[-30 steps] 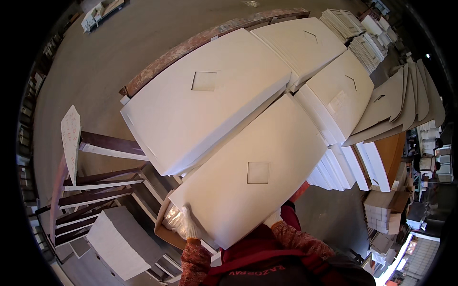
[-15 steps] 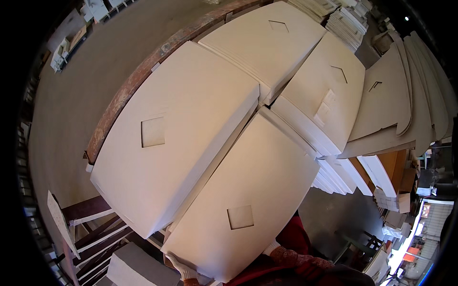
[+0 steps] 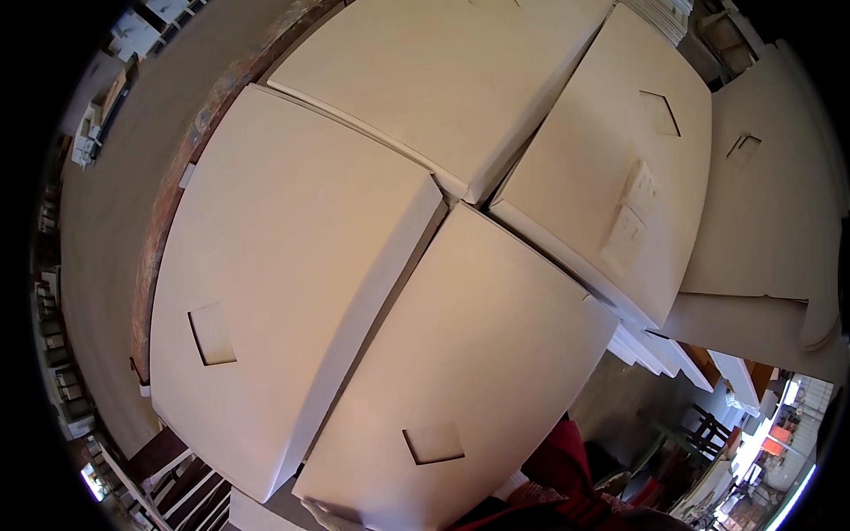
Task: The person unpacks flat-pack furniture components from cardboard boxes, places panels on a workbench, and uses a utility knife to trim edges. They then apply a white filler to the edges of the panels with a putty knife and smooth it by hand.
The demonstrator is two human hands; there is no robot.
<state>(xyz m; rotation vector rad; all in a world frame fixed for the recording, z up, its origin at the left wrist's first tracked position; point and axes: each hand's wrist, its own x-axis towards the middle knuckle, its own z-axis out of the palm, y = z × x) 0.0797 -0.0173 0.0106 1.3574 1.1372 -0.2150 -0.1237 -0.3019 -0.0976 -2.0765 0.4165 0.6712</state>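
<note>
Directly before me lies a large white panel [image 3: 443, 354] with a square cutout near its closer end. My left hand [image 3: 331, 517], in a pale glove, is closed at the panel's near left corner, partly below the picture's edge. At the panel's near right edge is my right hand [image 3: 508, 486], in a pale glove under a patterned sleeve; its fingers are hidden by the panel. A wider white panel [image 3: 292, 248] with a similar cutout lies alongside on the left. Beyond are a far panel [image 3: 434, 88] and a right-hand panel [image 3: 611, 168] bearing two small pale labels.
Curved, cut-out boards [image 3: 770, 195] lean at the right, above white slats [image 3: 673, 354]. A worn reddish rail [image 3: 164, 230] runs along the left side of the panels. Slatted framework [image 3: 181, 482] stands at the lower left. Grey floor [image 3: 106, 265] stretches beyond the rail.
My view has shifted nearer, so the panels appear larger and the far stacks have mostly left the picture. My hands stay at the near panel's edges, less of each showing.
</note>
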